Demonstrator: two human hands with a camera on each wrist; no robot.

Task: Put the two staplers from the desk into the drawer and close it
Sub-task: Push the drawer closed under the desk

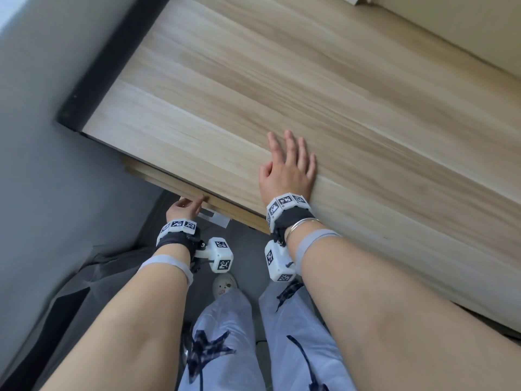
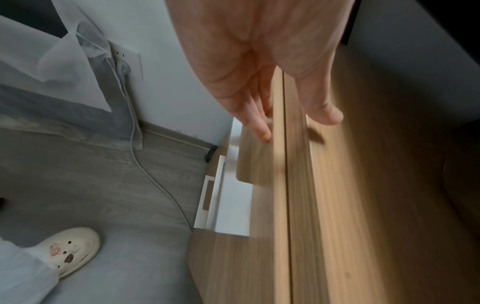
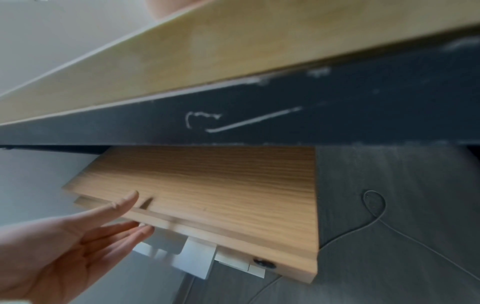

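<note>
No stapler shows in any view. The wooden drawer front sits just under the desk's near edge, almost flush with it. My left hand is at the drawer front with straight fingers. In the right wrist view that left hand has its thumb against the panel's face and its fingers under the lower edge. The left wrist view shows my left hand on the drawer front the same way. My right hand lies flat and spread on the desk top by the edge, holding nothing.
A grey wall runs close along the left of the desk. White brackets hang below the drawer. A thin cable loops on the grey floor, and another runs from a wall socket. My slippered foot stands beneath.
</note>
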